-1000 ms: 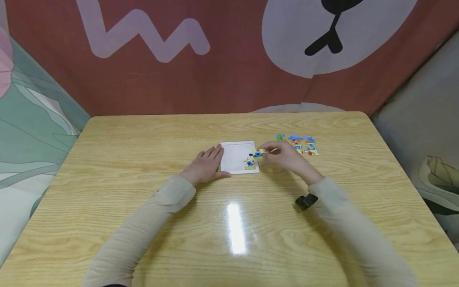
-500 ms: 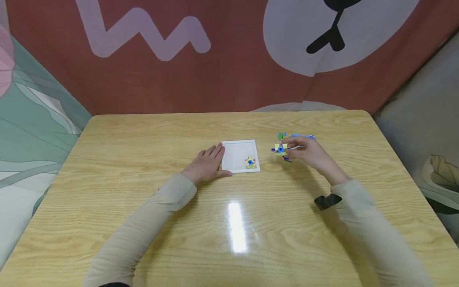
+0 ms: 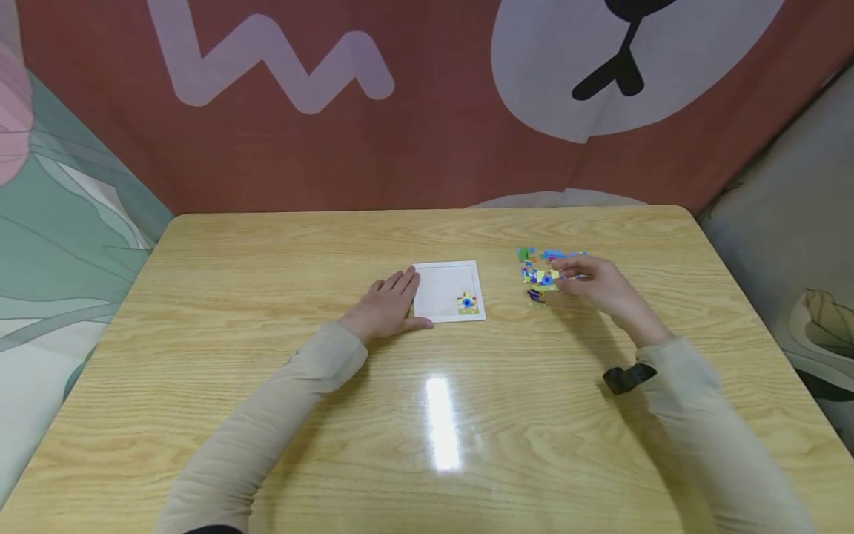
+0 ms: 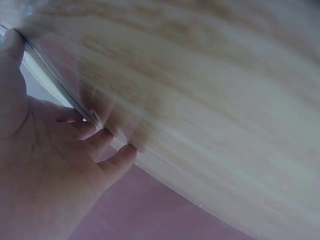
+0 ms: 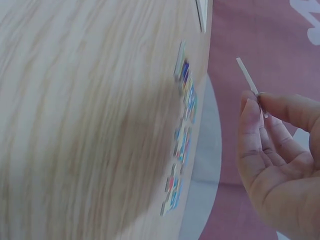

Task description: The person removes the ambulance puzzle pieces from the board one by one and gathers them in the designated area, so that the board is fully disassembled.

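Note:
My left hand [image 3: 383,302] lies with spread fingers along the left edge of a white square puzzle tray [image 3: 437,289]. From the left wrist view, the fingertips of that hand [image 4: 60,145] touch the tray's edge. One puzzle piece with a blue round shape [image 3: 467,302] sits in the tray's lower right corner. Between thumb and fingers, my right hand [image 3: 594,285] pinches a yellow puzzle piece [image 3: 547,279] with a blue spot. The right wrist view shows this held piece [image 5: 245,72] edge-on, raised off the table; its printed face is hidden there.
Several loose puzzle pieces [image 3: 525,254] lie right of the tray, partly hidden by my right hand. A dark purple piece [image 3: 535,296] lies nearest me among them. The wooden table [image 3: 320,452] meets a red patterned cloth [image 3: 427,163] at its back edge.
My right hand has carried the pinched puzzle piece rightward, from over the tray's right edge to above the loose pieces. My left hand has stayed on the tray.

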{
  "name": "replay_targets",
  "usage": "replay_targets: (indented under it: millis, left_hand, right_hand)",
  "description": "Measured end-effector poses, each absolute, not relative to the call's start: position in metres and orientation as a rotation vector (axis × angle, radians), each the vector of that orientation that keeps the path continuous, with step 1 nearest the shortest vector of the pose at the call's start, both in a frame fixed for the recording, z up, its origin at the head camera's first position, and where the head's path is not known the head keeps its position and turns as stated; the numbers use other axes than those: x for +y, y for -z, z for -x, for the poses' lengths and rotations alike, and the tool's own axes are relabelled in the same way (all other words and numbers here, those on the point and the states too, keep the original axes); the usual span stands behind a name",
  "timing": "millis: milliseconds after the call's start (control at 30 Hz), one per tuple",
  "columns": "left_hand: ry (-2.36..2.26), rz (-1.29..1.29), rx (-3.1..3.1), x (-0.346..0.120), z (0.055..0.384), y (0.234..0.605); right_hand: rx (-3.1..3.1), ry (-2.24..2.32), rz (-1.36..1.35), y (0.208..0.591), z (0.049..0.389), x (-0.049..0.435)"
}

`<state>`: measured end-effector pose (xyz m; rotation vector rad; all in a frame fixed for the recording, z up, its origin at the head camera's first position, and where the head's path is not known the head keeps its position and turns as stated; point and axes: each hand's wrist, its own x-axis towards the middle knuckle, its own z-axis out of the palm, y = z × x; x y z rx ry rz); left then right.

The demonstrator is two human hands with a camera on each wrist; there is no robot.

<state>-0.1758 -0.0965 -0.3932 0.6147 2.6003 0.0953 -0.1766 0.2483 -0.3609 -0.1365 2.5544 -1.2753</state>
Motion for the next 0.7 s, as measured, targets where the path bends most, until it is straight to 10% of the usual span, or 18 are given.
replay_targets:
  millis: [700]
  left_hand:
    - [-0.094,-0.607,2.606,-0.096,0.177,0.395]
  right_hand:
    - [2.467,1.174,0.066,0.377,0.179,0.276]
